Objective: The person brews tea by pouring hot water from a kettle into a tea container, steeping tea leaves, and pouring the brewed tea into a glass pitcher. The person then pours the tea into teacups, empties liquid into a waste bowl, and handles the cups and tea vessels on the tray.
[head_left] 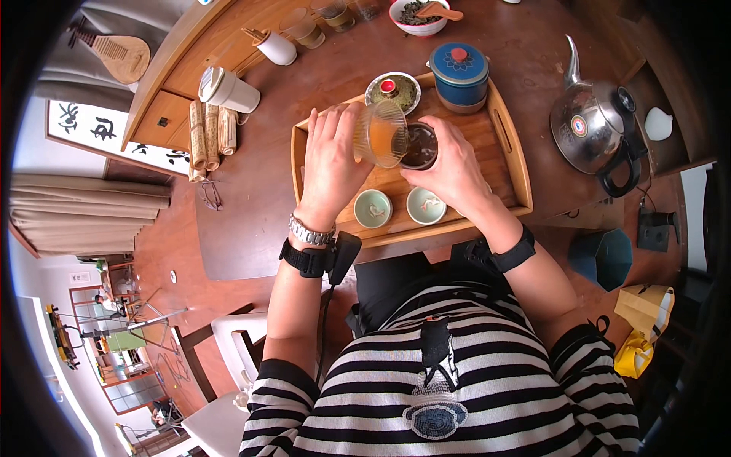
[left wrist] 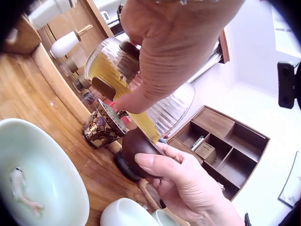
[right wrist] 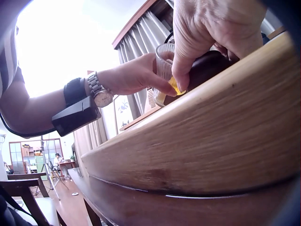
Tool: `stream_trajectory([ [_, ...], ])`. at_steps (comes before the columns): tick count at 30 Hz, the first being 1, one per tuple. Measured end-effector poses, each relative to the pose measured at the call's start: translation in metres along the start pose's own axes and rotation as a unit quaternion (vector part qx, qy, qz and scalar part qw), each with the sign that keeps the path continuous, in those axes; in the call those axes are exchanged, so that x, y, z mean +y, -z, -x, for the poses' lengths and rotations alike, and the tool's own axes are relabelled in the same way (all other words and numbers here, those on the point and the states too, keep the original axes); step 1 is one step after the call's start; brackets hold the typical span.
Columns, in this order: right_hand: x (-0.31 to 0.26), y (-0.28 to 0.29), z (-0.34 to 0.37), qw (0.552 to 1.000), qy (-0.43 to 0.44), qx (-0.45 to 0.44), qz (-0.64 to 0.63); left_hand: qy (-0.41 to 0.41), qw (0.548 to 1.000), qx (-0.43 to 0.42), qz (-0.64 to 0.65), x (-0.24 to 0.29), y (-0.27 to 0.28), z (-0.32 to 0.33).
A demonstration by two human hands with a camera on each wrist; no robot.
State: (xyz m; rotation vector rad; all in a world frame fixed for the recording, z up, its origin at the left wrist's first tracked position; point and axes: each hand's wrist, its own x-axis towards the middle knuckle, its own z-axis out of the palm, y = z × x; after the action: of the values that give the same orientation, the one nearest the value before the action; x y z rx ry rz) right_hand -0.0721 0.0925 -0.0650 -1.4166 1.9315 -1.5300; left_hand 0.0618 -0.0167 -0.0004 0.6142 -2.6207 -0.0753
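Note:
My left hand grips a ribbed glass pitcher with a brown handle, tilted to the right. Amber liquid in it slopes down to the lip, right at the rim of a dark brown rounded cup. That cup is held by my right hand, thumb on the near side and fingers round the far side in the left wrist view. Both vessels are over the wooden tray. Close to my wrists stand two pale green cups, one on the left and one on the right, with small fish figures inside.
Behind my hands are a patterned bowl with a red-topped piece and a blue lidded canister. A steel kettle stands right of the tray. Left are rolled bamboo mats and a white tumbler. A bowl of tea leaves sits farther back.

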Motion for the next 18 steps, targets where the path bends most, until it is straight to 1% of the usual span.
stream_trajectory([
  [3,-0.0011,0.0009,-0.0001,1.0,0.002,0.006,0.007,-0.012,1.0,0.007,-0.021,-0.0004,-0.0005,-0.0008],
  [18,-0.0021,0.0005,0.0001,1.0,-0.003,0.009,0.011,-0.02,0.999,0.009,-0.034,0.0003,0.0002,-0.0009],
])
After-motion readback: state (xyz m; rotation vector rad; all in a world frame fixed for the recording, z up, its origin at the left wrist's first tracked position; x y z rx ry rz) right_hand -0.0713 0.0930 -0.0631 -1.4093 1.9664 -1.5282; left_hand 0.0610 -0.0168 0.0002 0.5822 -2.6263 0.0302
